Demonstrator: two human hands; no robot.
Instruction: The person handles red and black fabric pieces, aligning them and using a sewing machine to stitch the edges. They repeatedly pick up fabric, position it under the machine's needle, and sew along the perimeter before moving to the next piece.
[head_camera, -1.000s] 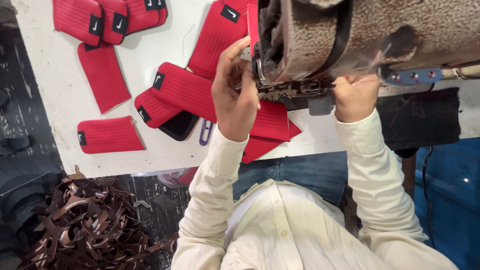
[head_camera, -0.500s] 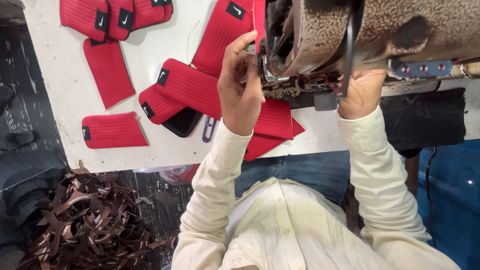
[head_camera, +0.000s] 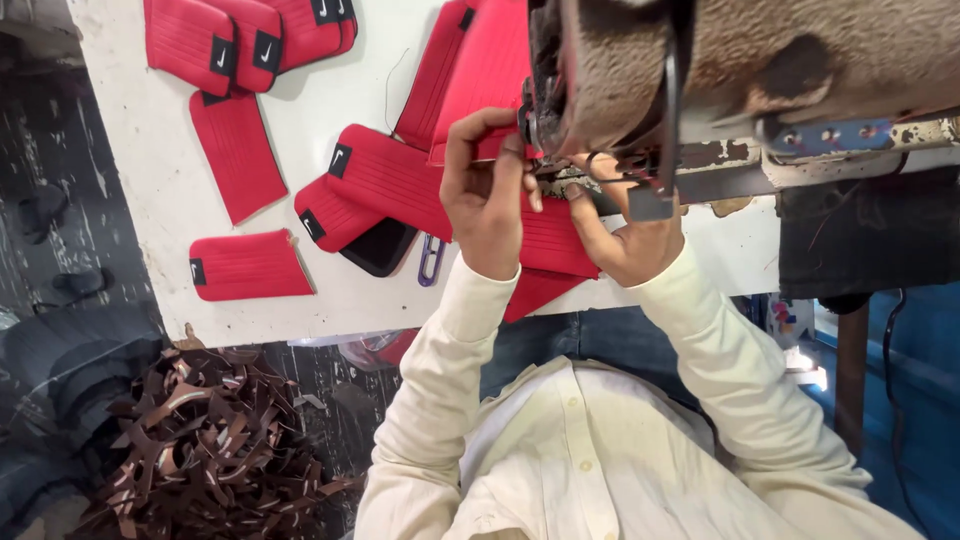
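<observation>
Red panel (head_camera: 560, 235) under left hand (head_camera: 485, 195), right hand (head_camera: 625, 235)

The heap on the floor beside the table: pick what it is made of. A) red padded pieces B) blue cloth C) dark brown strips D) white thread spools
C: the heap on the floor is a tangle of dark brown strips, while the red padded pieces lie up on the white table.
</observation>
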